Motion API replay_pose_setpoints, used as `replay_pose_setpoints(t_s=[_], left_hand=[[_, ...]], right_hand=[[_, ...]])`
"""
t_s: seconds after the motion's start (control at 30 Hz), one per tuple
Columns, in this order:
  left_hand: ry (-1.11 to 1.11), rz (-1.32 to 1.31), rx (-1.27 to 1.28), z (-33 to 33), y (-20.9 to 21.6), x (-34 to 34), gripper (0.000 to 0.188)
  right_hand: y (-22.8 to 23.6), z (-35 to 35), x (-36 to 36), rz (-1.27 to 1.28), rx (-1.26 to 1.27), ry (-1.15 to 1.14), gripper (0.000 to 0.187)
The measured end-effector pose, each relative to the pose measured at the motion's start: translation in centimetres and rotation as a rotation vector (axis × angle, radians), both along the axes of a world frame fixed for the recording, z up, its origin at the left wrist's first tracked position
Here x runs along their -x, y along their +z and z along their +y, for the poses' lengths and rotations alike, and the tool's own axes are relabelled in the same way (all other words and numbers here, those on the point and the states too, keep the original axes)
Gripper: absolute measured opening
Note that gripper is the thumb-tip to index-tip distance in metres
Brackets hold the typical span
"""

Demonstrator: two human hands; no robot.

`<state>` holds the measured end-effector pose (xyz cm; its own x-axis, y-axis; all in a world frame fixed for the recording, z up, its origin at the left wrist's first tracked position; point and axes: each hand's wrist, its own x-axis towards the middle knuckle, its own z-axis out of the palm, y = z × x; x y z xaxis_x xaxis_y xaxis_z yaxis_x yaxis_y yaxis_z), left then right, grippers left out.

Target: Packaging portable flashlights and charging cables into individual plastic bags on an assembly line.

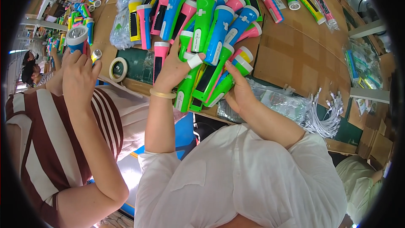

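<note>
Several flashlights in green, yellow, pink and blue are gathered between my two hands at the table's near edge. My left hand, with white tape round its thumb and a bangle at the wrist, is closed on the left side of this bunch. From the right, my right hand grips the same bunch, its thumb up along a green flashlight with a dark panel. Some fingers of both hands are hidden behind the flashlights. Touching the bunch, a blue flashlight belongs to the heap just beyond.
A co-worker's hand at left holds a flashlight. Tape roll, plastic bags and white cables lie around. A yellow flashlight rests far right on the cardboard. Another person's sleeve shows lower right.
</note>
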<state>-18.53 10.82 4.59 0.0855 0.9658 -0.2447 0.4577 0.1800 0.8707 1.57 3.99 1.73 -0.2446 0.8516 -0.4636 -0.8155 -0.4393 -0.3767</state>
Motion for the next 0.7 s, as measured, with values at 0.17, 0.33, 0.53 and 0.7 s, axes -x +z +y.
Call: replay_pose_setpoints(t_s=[0.17, 0.33, 0.53, 0.7], left_hand=[[0.018, 0.031, -0.126, -2.1, 0.3, -1.7, 0.115], [-0.051, -0.061, -0.143, -2.4, -1.1, -0.2, 0.116], [-0.104, -0.083, -0.171, -2.6, -1.1, -0.9, 0.119], [-0.102, -0.169, -0.128, -2.2, 0.7, -3.7, 0.121]], right_hand=[[0.4, -1.5, -0.8, -0.105, 0.009, -0.01, 0.056], [-2.0, -1.8, -1.0, -0.028, -0.069, 0.036, 0.056], [-2.4, -1.8, -0.3, -0.013, -0.114, 0.007, 0.053], [-0.6, -2.4, -1.8, -0.026, -0.086, -0.059, 0.051]])
